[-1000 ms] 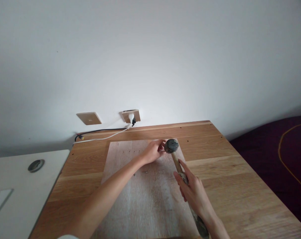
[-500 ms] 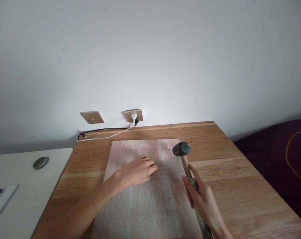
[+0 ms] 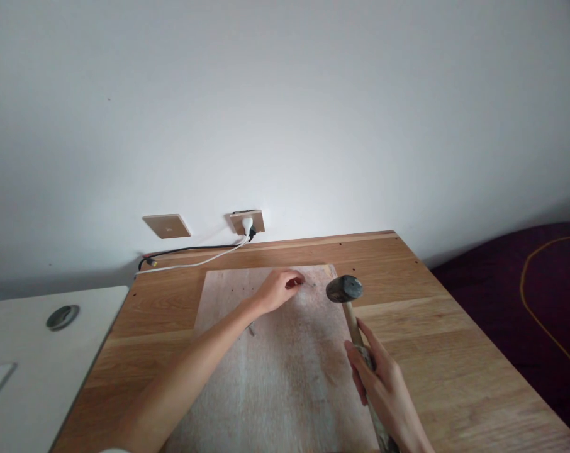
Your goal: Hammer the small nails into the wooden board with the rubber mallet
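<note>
I see my right hand (image 3: 384, 390) closed around the wooden handle of the dark, round-headed hammer (image 3: 344, 289), head-heavy and poised over the pale plywood board (image 3: 285, 377), while my left hand (image 3: 278, 290) pinches 1 thin, slippery nail (image 3: 308, 284).

A plain white wall (image 3: 285, 107) filled the upper part of the view. Two tan wall plates were mounted low on it: a blank plate (image 3: 167, 226) on the left and a socket plate (image 3: 247, 221) with a white plug and a black plug inserted. A white cable (image 3: 195, 260) and a black cable (image 3: 190, 249) ran left along the rear edge of the wooden table (image 3: 455, 352). A white desk (image 3: 25, 371) with a round grey grommet (image 3: 62, 317) adjoined the table's left side. A dark purple fabric surface (image 3: 525, 314) with a yellow line lay to the right. Lighting was soft and diffuse.
</note>
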Demonstrator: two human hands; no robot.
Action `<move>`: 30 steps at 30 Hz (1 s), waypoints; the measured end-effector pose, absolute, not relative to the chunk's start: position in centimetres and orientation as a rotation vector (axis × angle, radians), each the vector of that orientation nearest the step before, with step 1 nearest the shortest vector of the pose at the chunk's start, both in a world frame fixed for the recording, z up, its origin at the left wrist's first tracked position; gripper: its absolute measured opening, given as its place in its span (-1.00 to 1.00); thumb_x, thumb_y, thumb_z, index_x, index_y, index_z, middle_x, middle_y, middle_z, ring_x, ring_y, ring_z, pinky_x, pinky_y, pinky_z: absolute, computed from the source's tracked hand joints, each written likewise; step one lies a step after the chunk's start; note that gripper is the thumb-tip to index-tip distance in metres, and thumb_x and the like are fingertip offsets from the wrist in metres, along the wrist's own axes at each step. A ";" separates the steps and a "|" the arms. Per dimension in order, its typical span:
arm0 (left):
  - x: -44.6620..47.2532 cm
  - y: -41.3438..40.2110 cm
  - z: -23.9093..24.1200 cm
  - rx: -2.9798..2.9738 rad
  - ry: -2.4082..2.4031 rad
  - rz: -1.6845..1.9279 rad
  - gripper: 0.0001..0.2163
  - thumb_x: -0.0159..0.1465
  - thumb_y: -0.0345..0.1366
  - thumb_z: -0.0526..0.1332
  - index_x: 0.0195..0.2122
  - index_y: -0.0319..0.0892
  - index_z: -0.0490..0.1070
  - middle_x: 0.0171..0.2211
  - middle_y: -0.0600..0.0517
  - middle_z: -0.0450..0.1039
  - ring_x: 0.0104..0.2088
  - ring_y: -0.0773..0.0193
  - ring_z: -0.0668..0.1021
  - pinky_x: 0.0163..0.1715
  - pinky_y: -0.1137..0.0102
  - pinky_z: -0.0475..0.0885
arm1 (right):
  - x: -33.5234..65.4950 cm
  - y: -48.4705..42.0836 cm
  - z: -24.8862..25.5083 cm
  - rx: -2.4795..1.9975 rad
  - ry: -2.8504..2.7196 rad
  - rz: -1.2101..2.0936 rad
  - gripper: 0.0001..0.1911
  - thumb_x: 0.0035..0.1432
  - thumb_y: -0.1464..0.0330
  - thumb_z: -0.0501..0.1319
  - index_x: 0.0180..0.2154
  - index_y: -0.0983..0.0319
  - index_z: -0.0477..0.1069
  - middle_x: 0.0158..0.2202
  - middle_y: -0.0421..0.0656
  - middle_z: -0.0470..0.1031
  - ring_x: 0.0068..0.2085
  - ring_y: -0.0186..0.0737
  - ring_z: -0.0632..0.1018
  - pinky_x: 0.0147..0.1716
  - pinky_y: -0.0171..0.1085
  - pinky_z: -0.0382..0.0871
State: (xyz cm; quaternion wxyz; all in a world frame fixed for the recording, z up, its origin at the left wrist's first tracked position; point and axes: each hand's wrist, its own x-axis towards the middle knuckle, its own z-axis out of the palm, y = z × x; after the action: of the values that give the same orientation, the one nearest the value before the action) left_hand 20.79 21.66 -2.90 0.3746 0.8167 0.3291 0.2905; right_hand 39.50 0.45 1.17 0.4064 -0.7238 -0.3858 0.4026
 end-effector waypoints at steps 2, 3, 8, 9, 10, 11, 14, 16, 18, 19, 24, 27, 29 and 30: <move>20.7 21.5 -3.1 2.063 0.832 0.762 -0.86 0.27 -0.56 0.30 -0.24 -0.23 0.61 -0.27 -0.02 0.65 -0.27 0.25 0.62 -0.22 0.43 0.46 | 39.4 0.5 1.0 -1.820 -0.969 1.025 0.02 0.22 -0.17 0.20 0.42 0.42 0.15 -0.73 -0.44 0.21 -0.71 -0.32 0.25 -0.71 -0.36 0.17; 20.7 21.5 -3.2 2.060 0.828 0.764 -0.87 0.28 -0.55 0.30 -0.24 -0.23 0.61 -0.27 -0.02 0.65 -0.26 0.25 0.62 -0.21 0.43 0.46 | 39.4 0.5 1.0 -1.815 -0.970 1.026 0.02 0.22 -0.17 0.19 0.42 0.41 0.15 -0.73 -0.44 0.20 -0.71 -0.32 0.25 -0.71 -0.36 0.17; 20.6 21.5 -3.3 2.134 0.845 0.764 -0.85 0.27 -0.57 0.29 -0.27 -0.21 0.61 -0.30 -0.01 0.63 -0.25 0.23 0.62 -0.17 0.40 0.46 | 39.1 0.5 0.7 -1.804 -0.988 1.047 0.01 0.23 -0.16 0.19 0.43 0.41 0.15 -0.74 -0.44 0.21 -0.72 -0.32 0.25 -0.71 -0.36 0.16; 20.7 21.6 -3.3 2.144 0.852 0.770 -0.83 0.25 -0.59 0.30 -0.27 -0.21 0.61 -0.29 -0.02 0.63 -0.25 0.24 0.61 -0.17 0.41 0.46 | 39.0 0.5 0.7 -1.807 -0.988 1.046 0.01 0.23 -0.16 0.19 0.43 0.41 0.15 -0.74 -0.44 0.21 -0.72 -0.32 0.25 -0.71 -0.36 0.16; 20.7 21.6 -3.3 2.146 0.858 0.774 -0.82 0.22 -0.60 0.30 -0.27 -0.21 0.61 -0.29 -0.02 0.62 -0.27 0.24 0.60 -0.19 0.41 0.45 | 39.0 0.5 0.6 -1.808 -0.984 1.046 0.01 0.23 -0.16 0.19 0.43 0.41 0.15 -0.74 -0.45 0.20 -0.73 -0.32 0.25 -0.72 -0.37 0.16; 20.7 21.7 -3.3 2.144 0.861 0.773 -0.81 0.20 -0.61 0.31 -0.27 -0.22 0.61 -0.29 -0.02 0.61 -0.29 0.25 0.60 -0.21 0.42 0.45 | 38.9 0.6 0.7 -1.806 -0.981 1.047 0.01 0.23 -0.16 0.19 0.43 0.41 0.14 -0.74 -0.45 0.20 -0.72 -0.32 0.25 -0.72 -0.37 0.16; 20.7 21.7 -3.2 2.125 0.843 0.757 -0.82 0.19 -0.60 0.31 -0.28 -0.22 0.61 -0.33 0.00 0.58 -0.34 0.28 0.57 -0.25 0.43 0.43 | 38.6 1.0 0.9 -1.792 -1.013 1.054 0.00 0.25 -0.15 0.17 0.44 0.41 0.13 -0.74 -0.44 0.22 -0.72 -0.32 0.26 -0.72 -0.37 0.18; 20.6 21.7 -3.2 2.099 0.823 0.767 -0.84 0.22 -0.57 0.29 -0.26 -0.22 0.60 -0.35 0.01 0.57 -0.35 0.29 0.56 -0.26 0.43 0.43 | 38.2 1.6 1.2 -1.780 -1.058 1.047 -0.02 0.27 -0.13 0.17 0.43 0.42 0.14 -0.73 -0.43 0.24 -0.73 -0.32 0.28 -0.71 -0.36 0.20; 20.7 21.6 -3.2 2.040 0.810 0.793 -0.83 0.23 -0.57 0.27 -0.22 -0.23 0.59 -0.35 0.02 0.58 -0.37 0.30 0.55 -0.28 0.43 0.42 | 37.8 2.2 1.6 -1.765 -1.105 1.044 -0.06 0.28 -0.10 0.17 0.42 0.43 0.17 -0.71 -0.42 0.26 -0.72 -0.31 0.31 -0.71 -0.36 0.22; 20.8 21.5 -3.3 2.003 0.806 0.804 -0.81 0.22 -0.57 0.26 -0.20 -0.23 0.58 -0.36 0.03 0.58 -0.38 0.31 0.55 -0.30 0.44 0.42 | 37.6 2.6 1.8 -1.759 -1.127 1.046 -0.08 0.29 -0.08 0.16 0.42 0.43 0.17 -0.70 -0.42 0.27 -0.72 -0.31 0.32 -0.72 -0.36 0.23; 21.0 21.6 -3.2 1.913 0.797 0.784 -0.72 0.20 -0.55 0.27 -0.06 -0.23 0.54 -0.37 0.05 0.59 -0.40 0.31 0.56 -0.31 0.44 0.43 | 36.8 3.6 1.5 -1.758 -1.218 1.048 -0.14 0.33 -0.03 0.14 0.44 0.37 0.16 -0.69 -0.42 0.29 -0.71 -0.29 0.38 -0.72 -0.36 0.27; 19.7 21.6 -2.1 1.978 0.830 0.768 -0.64 0.18 -0.57 0.28 0.01 -0.22 0.50 -0.25 0.00 0.62 -0.29 0.26 0.60 -0.22 0.41 0.47 | 36.7 3.9 1.1 -1.777 -1.273 1.067 -0.16 0.35 -0.02 0.11 0.44 0.38 0.15 -0.70 -0.42 0.29 -0.71 -0.27 0.41 -0.71 -0.36 0.28; 17.9 21.2 -0.7 2.103 0.859 0.746 -0.69 0.21 -0.54 0.28 -0.01 -0.21 0.50 -0.14 -0.05 0.61 -0.18 0.21 0.61 -0.12 0.37 0.48 | 36.7 4.0 1.1 -1.780 -1.311 1.061 -0.16 0.36 -0.03 0.09 0.44 0.39 0.15 -0.69 -0.41 0.30 -0.70 -0.26 0.42 -0.70 -0.35 0.29; 16.8 20.9 0.0 2.187 0.866 0.714 -0.73 0.25 -0.51 0.27 -0.03 -0.20 0.50 -0.09 -0.07 0.60 -0.13 0.19 0.60 -0.07 0.35 0.47 | 36.6 4.0 1.1 -1.780 -1.325 1.046 -0.16 0.36 -0.03 0.08 0.43 0.40 0.16 -0.69 -0.40 0.29 -0.69 -0.26 0.43 -0.69 -0.35 0.29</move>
State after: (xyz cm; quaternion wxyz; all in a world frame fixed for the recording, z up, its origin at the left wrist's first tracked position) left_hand 16.83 20.91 0.01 0.3350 0.8383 0.3320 0.2735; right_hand 36.62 4.03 1.11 0.3375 -0.6831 -0.5084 0.4013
